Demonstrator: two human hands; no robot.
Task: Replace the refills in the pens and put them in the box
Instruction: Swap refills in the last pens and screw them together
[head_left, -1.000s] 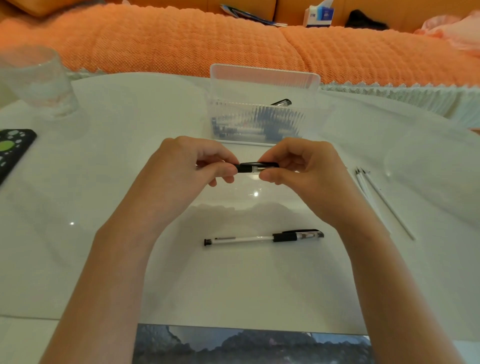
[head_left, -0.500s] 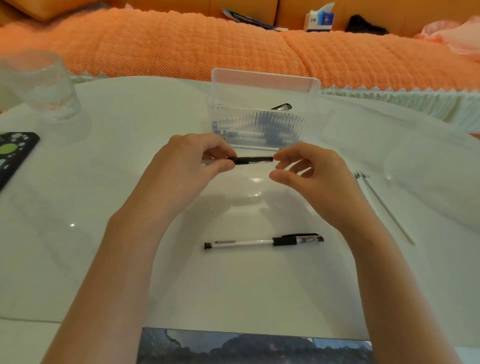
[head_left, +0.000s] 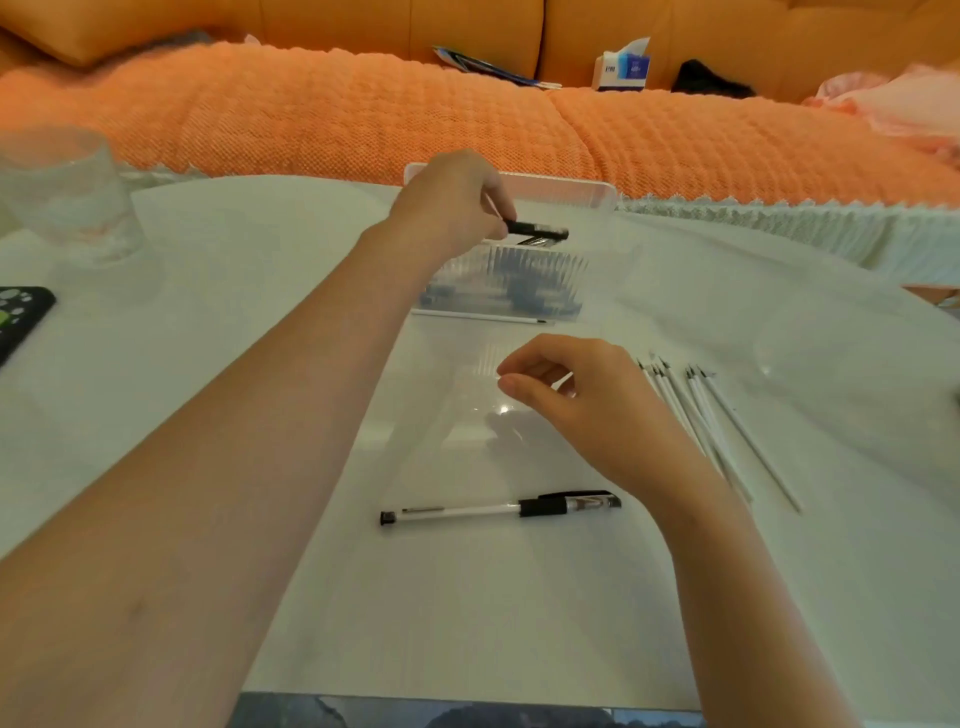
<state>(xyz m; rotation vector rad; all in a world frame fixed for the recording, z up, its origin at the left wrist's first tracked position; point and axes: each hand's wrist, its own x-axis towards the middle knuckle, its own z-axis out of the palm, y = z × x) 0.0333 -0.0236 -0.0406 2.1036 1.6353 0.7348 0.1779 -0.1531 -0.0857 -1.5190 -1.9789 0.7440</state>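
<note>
- Moved: left hand (head_left: 452, 202), gripping black pen (head_left: 537, 228), now over the box (head_left: 571, 183); right hand (head_left: 587, 400) released, loosely curled, empty.
- One capped pen (head_left: 498, 509) before the box remains.

No readable text, print on tissue box (head_left: 622, 70) blurred
</note>
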